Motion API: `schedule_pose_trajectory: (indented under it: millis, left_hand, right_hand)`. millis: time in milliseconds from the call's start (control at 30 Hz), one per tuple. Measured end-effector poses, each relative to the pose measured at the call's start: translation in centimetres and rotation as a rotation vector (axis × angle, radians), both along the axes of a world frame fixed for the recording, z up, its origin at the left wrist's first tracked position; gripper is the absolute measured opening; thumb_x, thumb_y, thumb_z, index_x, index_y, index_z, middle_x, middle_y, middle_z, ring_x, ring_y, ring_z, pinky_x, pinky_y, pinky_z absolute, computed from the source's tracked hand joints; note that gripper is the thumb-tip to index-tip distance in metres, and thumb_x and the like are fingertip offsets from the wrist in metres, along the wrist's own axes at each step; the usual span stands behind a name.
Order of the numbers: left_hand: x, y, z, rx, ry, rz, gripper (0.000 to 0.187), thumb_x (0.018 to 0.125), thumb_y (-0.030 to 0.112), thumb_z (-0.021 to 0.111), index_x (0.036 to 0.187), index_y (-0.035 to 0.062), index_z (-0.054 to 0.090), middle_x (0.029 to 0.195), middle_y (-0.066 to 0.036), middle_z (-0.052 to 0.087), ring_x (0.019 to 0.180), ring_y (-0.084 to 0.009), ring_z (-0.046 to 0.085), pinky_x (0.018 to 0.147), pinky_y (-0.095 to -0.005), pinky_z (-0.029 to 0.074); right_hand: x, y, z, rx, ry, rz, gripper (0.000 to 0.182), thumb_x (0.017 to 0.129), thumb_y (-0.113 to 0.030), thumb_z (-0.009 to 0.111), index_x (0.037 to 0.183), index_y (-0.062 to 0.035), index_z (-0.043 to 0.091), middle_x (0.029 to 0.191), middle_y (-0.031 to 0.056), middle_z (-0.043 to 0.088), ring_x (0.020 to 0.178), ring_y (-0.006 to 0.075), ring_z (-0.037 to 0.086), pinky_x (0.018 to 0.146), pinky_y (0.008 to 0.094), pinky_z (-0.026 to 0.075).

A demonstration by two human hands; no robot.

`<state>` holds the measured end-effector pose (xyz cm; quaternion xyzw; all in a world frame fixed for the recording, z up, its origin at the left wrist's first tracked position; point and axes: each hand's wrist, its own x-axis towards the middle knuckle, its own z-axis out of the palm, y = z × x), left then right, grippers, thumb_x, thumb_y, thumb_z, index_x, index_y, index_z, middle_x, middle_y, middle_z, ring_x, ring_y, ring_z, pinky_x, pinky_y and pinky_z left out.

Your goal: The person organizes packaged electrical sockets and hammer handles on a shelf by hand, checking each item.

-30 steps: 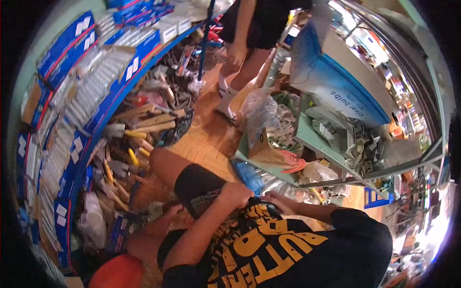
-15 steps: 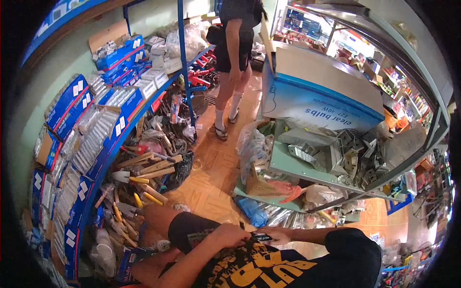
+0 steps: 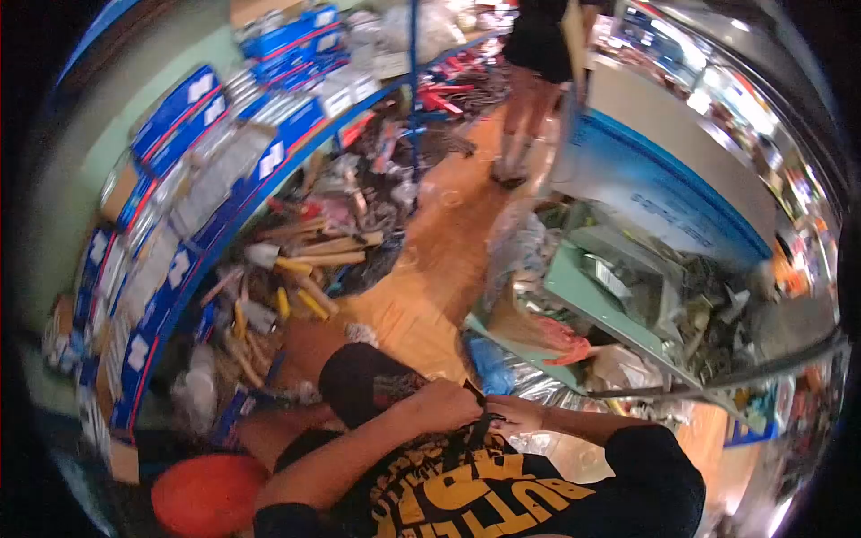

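In front of my black shirt (image 3: pixel 538 489) with yellow lettering, both hands meet near my waist. My left hand (image 3: pixel 448 405) is closed with its back turned up; whatever it holds is hidden. Beside it, almost touching, my right hand (image 3: pixel 515 415) has curled fingers around something too blurred and covered to make out. A dark strap-like piece (image 3: pixel 484 420) shows between the hands. My knee in dark shorts (image 3: pixel 366 381) is bent just beyond them.
Wooden-handled tools (image 3: pixel 336 244) lie piled on the left, below a shelf of blue boxes (image 3: pixel 184 121). A green metal shelf (image 3: pixel 574 291) with metal parts and a large bulb carton (image 3: pixel 664 184) stands right. A person (image 3: pixel 529 99) is in the aisle. A red round object (image 3: pixel 211 493) sits lower left.
My view has swung, so the surroundings sit further right and higher, with blur. The red round object has come into view. The small dark shiny-edged object at my right hand no longer shows clearly.
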<state>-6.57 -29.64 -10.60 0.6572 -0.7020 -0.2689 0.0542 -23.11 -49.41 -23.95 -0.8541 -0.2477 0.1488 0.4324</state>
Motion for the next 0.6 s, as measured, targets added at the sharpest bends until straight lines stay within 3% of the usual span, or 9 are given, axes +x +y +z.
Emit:
schedule_pose_trajectory:
  millis: [67,100,200,300,367,433,467,533,600]
  left_hand:
    - [-0.2,0.6,0.9,-0.052,0.01,0.05,0.017,0.078,0.019,0.063,0.084,0.0052,0.071,0.081,-0.017,0.07,0.076,-0.0365,0.069,0.066,-0.0488,0.054]
    - [-0.5,0.5,1.5,-0.091,0.019,0.051,0.016,0.079,0.017,0.062,0.082,0.0047,0.07,0.078,-0.017,0.069,0.074,-0.0365,0.069,0.065,-0.0477,0.055]
    - [-2.4,0.7,-0.7,-0.212,-0.052,0.227,0.015,0.08,0.016,0.062,0.082,0.0035,0.069,0.074,-0.017,0.069,0.069,-0.0352,0.07,0.061,-0.0463,0.055]
    - [-3.4,0.9,-0.9,-0.007,-0.074,0.469,0.017,0.08,0.018,0.064,0.086,0.0032,0.071,0.078,-0.015,0.07,0.074,-0.0315,0.071,0.061,-0.0424,0.055]
    - [-4.9,0.2,-1.3,0.057,-0.14,0.527,0.018,0.079,0.019,0.066,0.087,0.0033,0.072,0.081,-0.014,0.071,0.078,-0.0293,0.071,0.062,-0.0401,0.054]
    - [-5.7,0.1,-0.8,0.107,-0.197,0.559,0.019,0.079,0.019,0.067,0.088,0.0034,0.073,0.084,-0.012,0.072,0.081,-0.0272,0.071,0.062,-0.0378,0.054]
    - [-6.2,0.2,-0.2,0.154,-0.242,0.625,0.019,0.079,0.02,0.068,0.088,0.0046,0.074,0.087,-0.011,0.072,0.083,-0.0261,0.071,0.063,-0.0364,0.054]
    - [-6.5,0.6,0.5,0.207,-0.285,0.69,0.019,0.079,0.021,0.068,0.089,0.0059,0.075,0.09,-0.01,0.073,0.085,-0.0249,0.071,0.064,-0.035,0.054]
    - [-6.3,1.3,0.9,0.155,-0.182,0.694,0.018,0.08,0.021,0.067,0.087,0.0061,0.075,0.089,-0.011,0.073,0.083,-0.025,0.071,0.064,-0.0361,0.055]
  right_hand:
    - [0.7,0.1,0.7,-0.044,0.08,0.01,0.045,0.097,-0.026,0.054,0.133,-0.0015,0.041,0.118,0.0213,0.048,0.108,0.0401,0.053,0.087,0.0457,0.047]
    - [0.2,-0.4,-2.3,-0.074,0.04,0.009,0.05,0.089,-0.022,0.062,0.131,-0.0029,0.045,0.118,0.0214,0.051,0.111,0.04,0.052,0.087,0.0463,0.047]
    - [0.8,1.2,-6.1,0.408,0.548,-0.187,0.051,0.081,-0.021,0.067,0.126,-0.0044,0.051,0.125,0.0214,0.053,0.119,0.0381,0.05,0.093,0.0445,0.046]
    - [3.2,3.4,1.1,-0.043,0.143,0.095,0.053,0.08,-0.023,0.069,0.127,-0.0058,0.051,0.132,0.0179,0.052,0.125,0.0333,0.049,0.101,0.0432,0.042]
    - [2.9,4.4,2.0,0.338,0.086,-0.078,0.05,0.085,-0.027,0.069,0.127,-0.0081,0.051,0.13,0.0107,0.054,0.122,0.025,0.051,0.101,0.0408,0.043]
    - [2.4,3.8,-0.2,0.519,0.066,-0.159,0.048,0.087,-0.028,0.069,0.127,-0.0093,0.051,0.129,0.0071,0.055,0.121,0.0208,0.052,0.101,0.0396,0.043]
    - [2.1,2.3,-4.5,0.459,0.38,-0.173,0.053,0.089,-0.029,0.066,0.133,-0.0075,0.045,0.128,0.0079,0.055,0.116,0.022,0.054,0.097,0.0398,0.045]
    - [2.5,2.8,-4.2,0.389,0.694,-0.183,0.058,0.092,-0.03,0.063,0.139,-0.0056,0.039,0.127,0.0086,0.054,0.112,0.0233,0.056,0.093,0.04,0.047]
    - [2.1,4.0,-0.5,0.825,0.947,-0.302,0.055,0.095,-0.032,0.059,0.14,-0.0071,0.04,0.129,0.0069,0.054,0.113,0.0215,0.056,0.094,0.0381,0.047]
